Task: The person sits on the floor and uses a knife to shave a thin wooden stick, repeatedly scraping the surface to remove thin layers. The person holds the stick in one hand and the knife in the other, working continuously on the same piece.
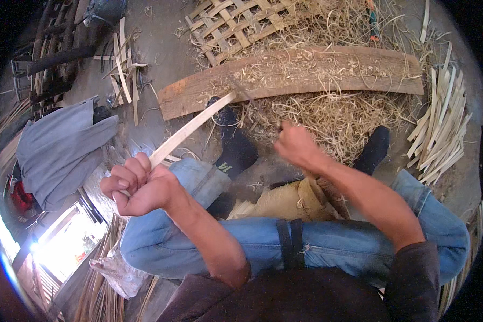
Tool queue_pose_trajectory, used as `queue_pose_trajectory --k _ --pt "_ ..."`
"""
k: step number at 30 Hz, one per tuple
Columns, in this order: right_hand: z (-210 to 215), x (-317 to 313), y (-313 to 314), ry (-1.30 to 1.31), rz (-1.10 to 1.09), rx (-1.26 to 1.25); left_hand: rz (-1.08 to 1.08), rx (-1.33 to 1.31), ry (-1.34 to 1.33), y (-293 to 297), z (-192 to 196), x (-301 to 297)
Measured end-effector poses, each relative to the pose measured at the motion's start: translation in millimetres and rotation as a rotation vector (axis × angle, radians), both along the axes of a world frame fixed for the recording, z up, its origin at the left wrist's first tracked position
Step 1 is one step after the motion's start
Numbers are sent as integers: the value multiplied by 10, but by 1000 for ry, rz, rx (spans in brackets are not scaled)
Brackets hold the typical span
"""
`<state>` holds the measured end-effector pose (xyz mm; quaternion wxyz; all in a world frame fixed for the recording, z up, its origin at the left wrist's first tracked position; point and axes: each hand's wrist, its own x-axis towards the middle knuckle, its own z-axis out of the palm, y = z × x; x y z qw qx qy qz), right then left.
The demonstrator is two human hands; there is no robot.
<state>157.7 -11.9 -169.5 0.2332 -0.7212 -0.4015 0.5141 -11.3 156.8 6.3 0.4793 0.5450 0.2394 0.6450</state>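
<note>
My left hand [140, 187] is closed round the near end of a flat, pale bamboo strip [192, 126]. The strip slants up to the right, its far end over the near edge of a wooden plank [300, 72]. A fist is what my right hand [298, 146] makes, closed round a thin knife. The dark knife blade [258, 107] points up to the left and comes close to the strip's far end; whether they touch I cannot tell. Most of the knife's handle is hidden in my fingers. Curly shavings [316, 121] lie on and around the plank.
A woven lattice panel [241, 27] lies beyond the plank. Many pale strips [443, 126] are heaped at the right. At the left are a grey cloth [61, 150] and a dark rack [59, 59]. My socked feet [235, 142] rest near the plank; a tan roll [290, 203] sits between my legs.
</note>
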Motion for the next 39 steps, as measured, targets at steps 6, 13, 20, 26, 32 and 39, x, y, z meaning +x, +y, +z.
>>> queue_pose_trajectory --k 6,13,20,26,32,39 --pt "688 -531 196 111 101 146 423 -108 5 21 -7 96" --pt "196 -117 187 -68 67 121 270 -90 -193 32 -242 94" --pt "190 -114 174 -47 -59 -59 406 -146 -112 5 -412 271" --pt "619 -581 80 90 21 312 602 -256 -96 24 -369 301" --pt "142 -417 76 60 -133 67 588 -302 -97 28 -361 273" --pt "-73 -204 58 -46 -118 41 631 -305 -79 38 -349 286"
